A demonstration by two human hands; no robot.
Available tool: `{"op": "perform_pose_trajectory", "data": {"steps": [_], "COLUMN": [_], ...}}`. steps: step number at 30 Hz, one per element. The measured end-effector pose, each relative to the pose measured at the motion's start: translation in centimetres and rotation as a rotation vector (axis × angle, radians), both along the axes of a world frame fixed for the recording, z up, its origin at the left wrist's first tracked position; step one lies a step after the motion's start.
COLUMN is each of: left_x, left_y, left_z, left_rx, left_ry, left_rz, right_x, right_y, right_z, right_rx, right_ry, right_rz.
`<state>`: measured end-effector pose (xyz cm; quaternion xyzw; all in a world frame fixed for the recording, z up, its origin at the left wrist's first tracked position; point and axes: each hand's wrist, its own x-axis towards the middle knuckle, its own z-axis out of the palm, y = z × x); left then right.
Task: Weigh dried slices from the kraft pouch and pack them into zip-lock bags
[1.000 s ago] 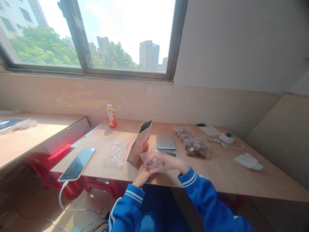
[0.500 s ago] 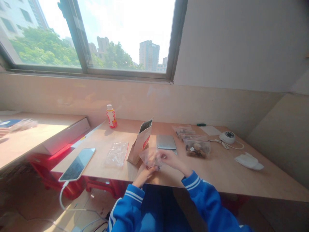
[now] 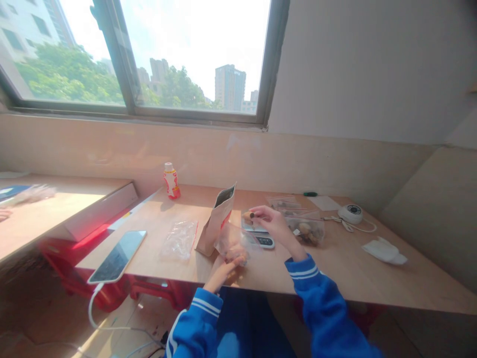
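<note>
My left hand [image 3: 224, 270] is closed on the lower part of a clear plastic bag [image 3: 233, 241], which has small brownish pieces at its bottom. Between the fingertips of my right hand [image 3: 271, 222] is a small dark round piece [image 3: 252, 215], too small to name. That hand is above the flat silver scale [image 3: 265, 241], whose buttons and display face me. Just behind the clear bag stands an open brown paper pouch [image 3: 212, 229] with a red mark. To the right of the scale lie zip bags [image 3: 306, 231] holding brown and dark pieces, partly covered by my right hand.
An empty-looking clear bag [image 3: 181, 239] and a phone [image 3: 118, 256] on a white cable lie to the left. A drink bottle [image 3: 171, 181] stands behind. Rightward are a white dome camera [image 3: 350, 214], a white cloth [image 3: 384, 250] and a green-handled tool [image 3: 310, 194]. Another person's hand [image 3: 4, 215] shows far left.
My right hand has come out of the clear bag and moved up and away to above the scale, with a small dark piece in its fingers. My left hand stays at the bag.
</note>
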<state>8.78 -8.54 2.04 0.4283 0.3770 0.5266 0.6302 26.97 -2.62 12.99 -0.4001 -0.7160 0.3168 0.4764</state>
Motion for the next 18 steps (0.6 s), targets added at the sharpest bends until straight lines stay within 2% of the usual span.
{"op": "perform_pose_trajectory", "data": {"steps": [6,9,12,18], "left_x": [-0.1,-0.2,-0.2,-0.1], "left_y": [0.4,0.5,0.5,0.5], "left_z": [-1.5,-1.8,-1.8,-1.0], "left_rx": [-0.027,-0.009,-0.034,-0.025], "left_ry": [-0.039,-0.029,-0.024,0.019], "left_rz": [-0.026,-0.039,-0.010,0.037], "right_x": [-4.6,-6.8,-7.8,-7.9], "right_y": [2.3,3.2,4.0,4.7], "right_z": [6.3,7.7,7.4,4.5], "right_rx": [0.191,0.249,0.292,0.276], "right_ry": [0.146,0.184,0.197,0.219], "right_rz": [0.040,0.083,0.087,0.075]}}
